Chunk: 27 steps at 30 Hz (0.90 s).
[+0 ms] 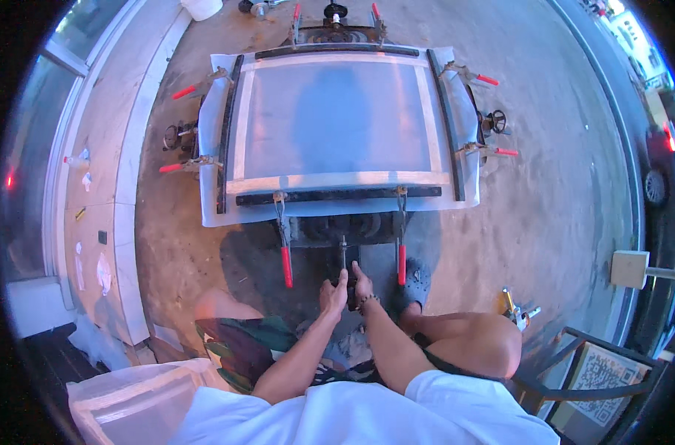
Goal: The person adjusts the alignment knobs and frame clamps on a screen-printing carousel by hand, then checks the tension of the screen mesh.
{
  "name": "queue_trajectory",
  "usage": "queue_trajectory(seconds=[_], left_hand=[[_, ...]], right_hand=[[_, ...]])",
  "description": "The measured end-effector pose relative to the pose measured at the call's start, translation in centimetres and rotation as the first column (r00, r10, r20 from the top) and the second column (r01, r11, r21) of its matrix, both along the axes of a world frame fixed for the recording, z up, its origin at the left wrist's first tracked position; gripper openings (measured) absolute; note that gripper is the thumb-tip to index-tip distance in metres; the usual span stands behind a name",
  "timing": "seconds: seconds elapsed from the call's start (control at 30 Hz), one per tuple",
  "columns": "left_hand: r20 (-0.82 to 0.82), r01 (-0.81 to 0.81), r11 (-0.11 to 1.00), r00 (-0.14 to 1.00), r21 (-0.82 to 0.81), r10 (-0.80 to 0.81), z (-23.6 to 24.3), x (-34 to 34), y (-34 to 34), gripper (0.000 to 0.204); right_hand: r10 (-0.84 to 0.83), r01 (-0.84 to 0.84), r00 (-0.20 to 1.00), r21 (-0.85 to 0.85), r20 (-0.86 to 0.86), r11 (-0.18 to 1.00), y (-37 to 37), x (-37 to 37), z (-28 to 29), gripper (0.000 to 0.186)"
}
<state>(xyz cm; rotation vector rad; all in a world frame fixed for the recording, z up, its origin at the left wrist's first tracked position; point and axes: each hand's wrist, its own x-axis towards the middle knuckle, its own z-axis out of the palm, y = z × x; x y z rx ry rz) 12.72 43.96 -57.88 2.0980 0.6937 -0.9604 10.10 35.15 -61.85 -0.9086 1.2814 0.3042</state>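
A pale sheet of mesh (278, 111) is stretched over a rectangular frame (330, 180) on a dark metal stand. Black bars (337, 196) press it down along the sides, held by toggle clamps with red handles (287, 267). Close to my body, a threaded rod (344, 248) comes out of the stand's near side. My left hand (333, 294) and my right hand (362, 283) are closed on either side of a dark handwheel (353, 295) at the rod's end, thumbs pointing away from me. The wheel is mostly hidden by my hands.
Similar handwheels stick out at the left (172, 137) and right (494, 122). A wrapped frame (130, 404) leans at lower left. A metal tool (517, 310) lies on the floor by my right knee. A sign stand (604, 378) is at lower right, a white bucket (202, 7) far left.
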Motion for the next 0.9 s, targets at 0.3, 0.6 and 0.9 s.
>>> queue_trajectory(seconds=[0.3,0.6,0.9], left_hand=[[-0.21,-0.433,0.852,0.899,-0.294,0.384,-0.2,2.1,-0.1,0.098],[-0.056,-0.11,0.992,0.993,-0.06,0.107,0.2,1.5,-0.4,0.096],[-0.183,-0.421,0.88,0.904,-0.22,0.386,-5.3,1.5,2.1,0.094]], right_hand=[[0.216,-0.496,0.839,-0.539,-0.5,0.681,2.8,1.9,5.3,0.078],[0.303,-0.438,0.879,-0.374,-0.368,0.818,0.8,1.6,3.6,0.079],[0.176,-0.412,0.891,-0.58,-0.419,0.703,2.1,1.1,2.4,0.072]])
